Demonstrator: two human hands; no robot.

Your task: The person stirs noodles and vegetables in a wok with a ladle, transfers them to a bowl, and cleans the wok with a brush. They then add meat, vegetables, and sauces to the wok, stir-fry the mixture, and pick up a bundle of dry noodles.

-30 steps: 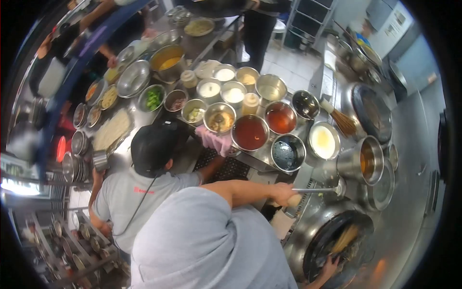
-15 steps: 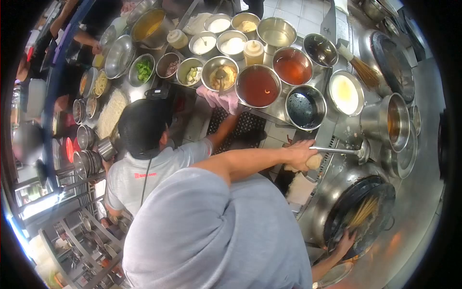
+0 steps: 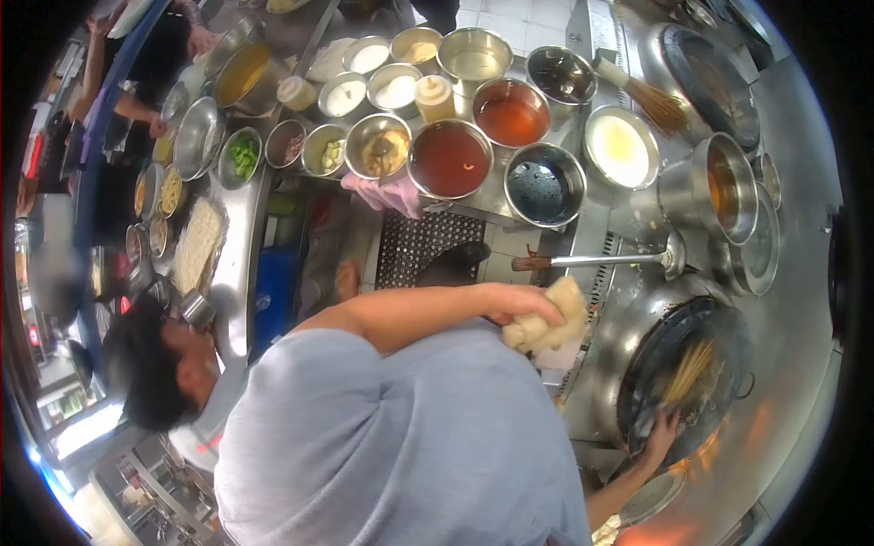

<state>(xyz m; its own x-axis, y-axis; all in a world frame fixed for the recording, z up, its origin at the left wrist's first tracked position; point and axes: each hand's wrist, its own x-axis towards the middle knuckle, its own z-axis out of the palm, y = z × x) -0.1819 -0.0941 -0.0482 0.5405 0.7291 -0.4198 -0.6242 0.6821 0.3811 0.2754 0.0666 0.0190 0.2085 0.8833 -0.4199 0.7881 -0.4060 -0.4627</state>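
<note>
At the wok (image 3: 654,366), your right hand (image 3: 663,433) grips a bamboo brush (image 3: 690,371), risking burns from nearby flames (image 3: 706,448); your left hand (image 3: 526,304) clutches cloth (image 3: 566,308) that could ignite.

- No word, number or sign can be read in the head view
- Co-worker's pale shirt (image 3: 193,440), at the lower left: a small red mark (image 3: 210,443), too blurred to make out as letters
- Blue panel (image 3: 277,276) under the counter: a pale patch, too faint to tell whether it is print
- Squeeze bottle (image 3: 435,96) among the pots: its side shows nothing legible
</note>
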